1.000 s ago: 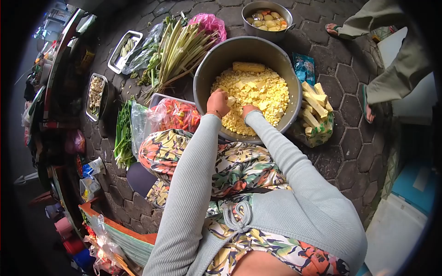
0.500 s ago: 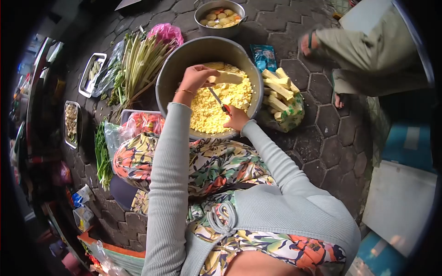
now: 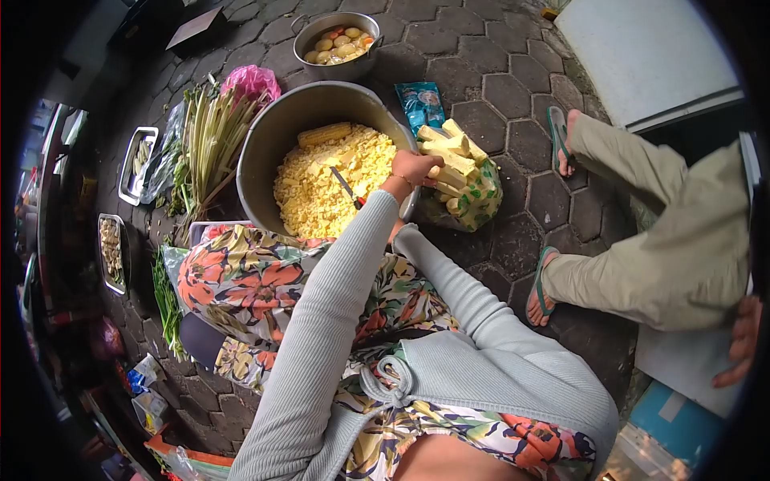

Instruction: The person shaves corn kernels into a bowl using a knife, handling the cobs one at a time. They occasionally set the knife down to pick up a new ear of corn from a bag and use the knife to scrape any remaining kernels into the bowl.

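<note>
My left hand (image 3: 414, 167) reaches across to the right, over the basin's rim, with its fingers closed on a pale corn cob (image 3: 434, 171) by the pile of stripped cobs (image 3: 457, 152). That pile lies in a green-patterned plastic bag (image 3: 473, 210). My right hand (image 3: 396, 230) is largely hidden behind my left forearm. From it a knife (image 3: 344, 183) with a red and black handle points over the cut kernels (image 3: 309, 188). The kernels fill the lower part of a large grey basin (image 3: 255, 132). One yellow corn cob (image 3: 325, 134) lies on them at the far side.
A pot (image 3: 301, 50) of potatoes and carrot pieces in liquid stands beyond the basin. Long leafy stalks (image 3: 212, 144), a pink bag (image 3: 251, 82) and metal trays (image 3: 125, 186) lie left. A blue packet (image 3: 419, 106) sits behind the cobs. Another person's sandalled feet (image 3: 542, 289) are at right.
My left hand has moved right with a cob, from above the kernels to the stripped pile. The knife has dropped back left. The other person has stepped closer, both feet now on the paving.
</note>
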`<state>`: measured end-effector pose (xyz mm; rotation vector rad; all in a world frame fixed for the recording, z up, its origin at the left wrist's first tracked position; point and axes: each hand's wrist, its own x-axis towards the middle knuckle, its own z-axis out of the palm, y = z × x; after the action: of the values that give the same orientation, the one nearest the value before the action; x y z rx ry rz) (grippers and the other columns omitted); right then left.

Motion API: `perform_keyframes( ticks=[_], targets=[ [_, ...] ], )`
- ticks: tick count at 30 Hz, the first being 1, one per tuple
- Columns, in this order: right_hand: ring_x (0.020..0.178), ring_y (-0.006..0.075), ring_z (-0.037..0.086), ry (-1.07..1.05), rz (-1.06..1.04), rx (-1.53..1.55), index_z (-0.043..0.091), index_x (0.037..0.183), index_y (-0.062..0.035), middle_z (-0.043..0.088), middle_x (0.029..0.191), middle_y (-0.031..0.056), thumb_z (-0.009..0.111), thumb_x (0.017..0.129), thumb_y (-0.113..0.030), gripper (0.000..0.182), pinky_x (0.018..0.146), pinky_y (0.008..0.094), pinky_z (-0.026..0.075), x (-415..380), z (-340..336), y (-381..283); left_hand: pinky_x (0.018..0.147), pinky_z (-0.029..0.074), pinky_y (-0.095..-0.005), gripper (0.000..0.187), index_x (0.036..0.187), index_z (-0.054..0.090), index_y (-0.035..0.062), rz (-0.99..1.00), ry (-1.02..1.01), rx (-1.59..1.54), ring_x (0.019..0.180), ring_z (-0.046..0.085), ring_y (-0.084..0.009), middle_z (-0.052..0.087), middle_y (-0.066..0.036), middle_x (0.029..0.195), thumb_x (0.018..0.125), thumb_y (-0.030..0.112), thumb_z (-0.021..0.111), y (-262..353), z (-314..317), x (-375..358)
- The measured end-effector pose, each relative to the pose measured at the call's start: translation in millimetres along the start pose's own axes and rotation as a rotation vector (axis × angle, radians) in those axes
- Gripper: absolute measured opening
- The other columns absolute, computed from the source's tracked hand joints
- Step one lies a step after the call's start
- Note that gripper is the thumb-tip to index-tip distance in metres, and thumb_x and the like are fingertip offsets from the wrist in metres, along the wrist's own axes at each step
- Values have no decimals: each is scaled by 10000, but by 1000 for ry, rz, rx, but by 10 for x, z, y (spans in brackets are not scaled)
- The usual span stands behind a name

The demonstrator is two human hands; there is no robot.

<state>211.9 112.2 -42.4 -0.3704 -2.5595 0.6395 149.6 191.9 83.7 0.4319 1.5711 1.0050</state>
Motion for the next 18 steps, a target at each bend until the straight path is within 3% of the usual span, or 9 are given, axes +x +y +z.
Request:
perform_keyframes(
  ticks=[3,5,7,9,10,14,15,17,18],
  targets=[
    [895,267,552,-109,174,100,378,1185,-30,550,1015,171,703,668,-288,664,768,350,436,63,-120,70,453,533,-294,231,747,516,-87,-64,137,-229,579,595,-223,538,-121,765,615,22,672,-296,182,279],
    [853,247,556,-232,342,218,379,1183,-25,559,977,154,703,670,-301,666,735,337,443,141,-179,47,371,457,-290,246,756,512,-54,25,327,-346,446,548,-170,549,-106,701,617,63,677,-493,270,465],
    [811,227,560,-363,505,340,381,1180,-19,568,940,137,702,673,-314,669,702,323,450,218,-192,2,464,465,-330,242,801,505,-48,36,326,-354,525,568,-233,545,-140,776,629,45,648,-473,315,271],
    [769,207,564,-505,655,455,382,1178,-14,577,902,120,701,676,-328,673,670,309,457,304,-164,-29,626,471,-372,233,818,514,-57,688,586,537,710,568,-332,522,-197,898,625,22,618,-622,326,276],
    [687,169,524,-585,751,409,384,1154,-10,550,818,98,762,612,-300,722,600,286,446,345,-123,-6,740,439,-395,202,825,528,-45,679,482,467,853,505,-389,478,-221,965,640,19,578,-563,303,175],
    [733,164,532,-485,776,650,375,1154,-27,552,861,62,737,641,-222,657,617,289,440,286,-16,47,680,460,-405,155,791,538,-12,607,343,736,801,527,-353,467,-188,935,666,78,559,-406,72,88],
    [733,164,532,-501,761,655,375,1154,-27,552,861,62,737,641,-222,657,617,289,440,157,170,142,689,462,-393,177,822,552,10,701,342,737,808,538,-337,470,-165,958,666,90,571,-330,-23,90],
    [762,214,544,-20,461,1220,328,1221,-40,568,842,78,701,674,-139,670,721,332,433,-123,533,315,686,463,-373,221,871,571,49,809,399,706,822,544,-303,480,-115,965,662,116,598,-197,-255,141],
    [784,215,576,-48,426,785,407,1141,-19,586,821,93,682,670,-103,552,724,323,445,52,84,115,684,462,-373,218,869,573,51,833,464,701,820,538,-302,484,-113,945,666,124,599,-157,-443,232]
  ],
)
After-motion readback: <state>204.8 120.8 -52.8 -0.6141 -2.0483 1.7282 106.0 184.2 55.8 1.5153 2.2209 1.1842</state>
